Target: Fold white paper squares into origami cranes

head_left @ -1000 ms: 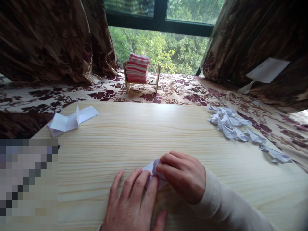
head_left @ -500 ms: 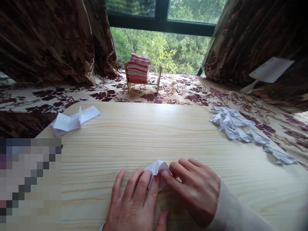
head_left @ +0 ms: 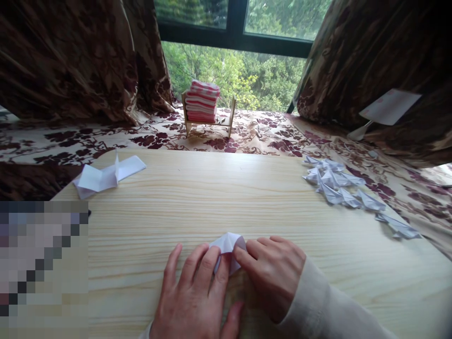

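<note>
A small folded piece of white paper (head_left: 228, 242) lies on the wooden table in front of me, with a raised crease along its far edge. My left hand (head_left: 197, 282) rests palm down with fingers spread; its index and middle fingertips press on the near and left parts of the paper. At the paper's right edge, my right hand (head_left: 273, 268) has its fingers curled and its index fingertip against the fold. The right thumb is hidden, as is the part of the paper under the fingers.
Several folded white paper shapes (head_left: 332, 181) sit at the table's far right. Loose folded paper sheets (head_left: 102, 176) lie at the far left. Beyond the table (head_left: 197, 202), a small wooden rack (head_left: 226, 122) holds pink-and-white folded cloths (head_left: 201, 101). The lower left is pixelated.
The view has shifted slightly. The paper's far fold now looks flatter and wider, and my right index finger has moved a little along its right edge. My left hand stays spread on it.
</note>
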Demonstrator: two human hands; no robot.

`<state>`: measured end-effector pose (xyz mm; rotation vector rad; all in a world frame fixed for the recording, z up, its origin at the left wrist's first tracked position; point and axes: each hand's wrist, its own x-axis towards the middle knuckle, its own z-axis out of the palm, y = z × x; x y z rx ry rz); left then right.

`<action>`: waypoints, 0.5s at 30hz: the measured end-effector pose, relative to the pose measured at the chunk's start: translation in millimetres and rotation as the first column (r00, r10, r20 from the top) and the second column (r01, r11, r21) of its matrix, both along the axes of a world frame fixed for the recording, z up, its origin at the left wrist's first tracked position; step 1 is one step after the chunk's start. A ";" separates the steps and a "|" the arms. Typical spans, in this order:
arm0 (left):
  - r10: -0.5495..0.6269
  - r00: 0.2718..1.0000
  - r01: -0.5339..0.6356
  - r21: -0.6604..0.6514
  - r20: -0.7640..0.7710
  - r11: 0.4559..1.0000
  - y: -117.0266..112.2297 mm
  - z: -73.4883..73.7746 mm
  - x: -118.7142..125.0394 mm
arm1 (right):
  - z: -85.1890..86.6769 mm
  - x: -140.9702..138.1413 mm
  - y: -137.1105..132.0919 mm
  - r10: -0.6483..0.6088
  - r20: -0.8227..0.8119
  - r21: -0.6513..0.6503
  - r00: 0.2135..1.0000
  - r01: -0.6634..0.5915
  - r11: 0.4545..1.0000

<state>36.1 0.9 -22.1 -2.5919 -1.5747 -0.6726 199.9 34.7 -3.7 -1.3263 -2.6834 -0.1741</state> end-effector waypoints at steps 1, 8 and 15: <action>-0.061 0.996 0.061 -0.003 -0.061 0.998 -0.1 0.3 -2.1 | 0.3 0.3 0.4 0.000 0.002 -0.015 1.000 0.001 1.000; -0.067 0.994 0.063 0.051 0.085 0.997 -9.8 -7.3 -6.8 | -1.6 -1.7 4.3 0.053 -0.086 -0.017 0.995 -0.055 0.998; -0.076 0.993 0.074 0.028 0.087 0.997 -9.1 -7.7 -7.0 | -4.8 -5.3 -0.3 0.000 -0.192 0.029 0.981 0.006 1.000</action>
